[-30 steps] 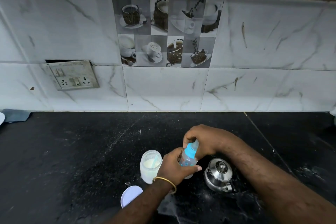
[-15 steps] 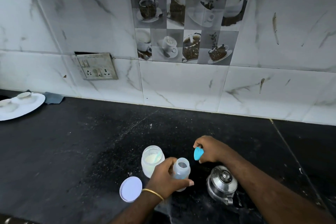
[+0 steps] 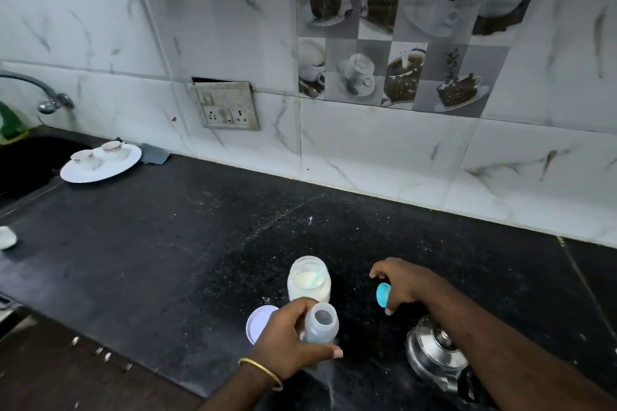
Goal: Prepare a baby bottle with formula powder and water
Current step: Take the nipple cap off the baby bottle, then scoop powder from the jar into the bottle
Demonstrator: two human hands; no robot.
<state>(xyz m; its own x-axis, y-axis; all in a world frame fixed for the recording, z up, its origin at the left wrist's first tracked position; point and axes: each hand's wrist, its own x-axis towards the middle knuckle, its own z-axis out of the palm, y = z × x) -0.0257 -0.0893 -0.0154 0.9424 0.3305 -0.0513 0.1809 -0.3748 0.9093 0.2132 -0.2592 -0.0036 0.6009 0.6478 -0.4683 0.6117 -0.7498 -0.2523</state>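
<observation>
On the black desk (image 3: 167, 260) our steel kettle (image 3: 434, 354) sits under our right forearm. The open formula jar (image 3: 309, 280) stands just behind the uncapped baby bottle (image 3: 321, 327), gripped by our left hand (image 3: 293, 340). Our right hand (image 3: 400, 287) pinches the blue cap (image 3: 383, 294). We think our forearm could knock the kettle.

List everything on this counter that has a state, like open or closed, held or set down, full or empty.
baby bottle: uncapped, mouth open, held by left hand.
blue cap: off the bottle, held in right hand.
powder jar: open, upright, powder inside.
jar lid: off, lying flat beside the jar.
steel kettle: lid on, standing on the counter.
</observation>
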